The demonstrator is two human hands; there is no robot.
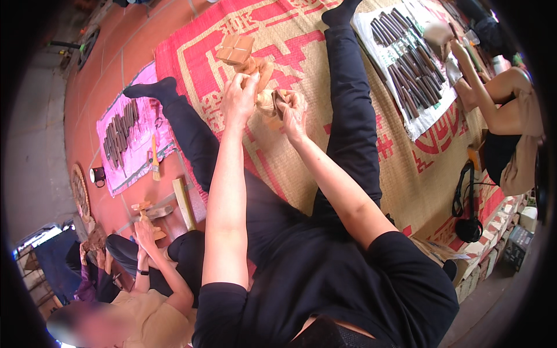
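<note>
A pale wooden carving [235, 51] with a block-shaped base and rounded, curving parts is held out in front of me, over the mat. My left hand [239, 95] is closed around its middle, below the block end. My right hand [295, 113] is at the carving's near end, fingers pinching a small dark brown piece [279, 103] that looks like folded sandpaper. The piece is against or very close to the wood; the fingers partly hide it, so I cannot tell which.
My outstretched legs lie on a red and straw-coloured mat [290, 168]. To the right, a white sheet [415, 124] bears rows of dark-handled tools; to the left, a pink cloth [119, 180] holds more tools and a brush [155, 165]. People sit at lower left and far right.
</note>
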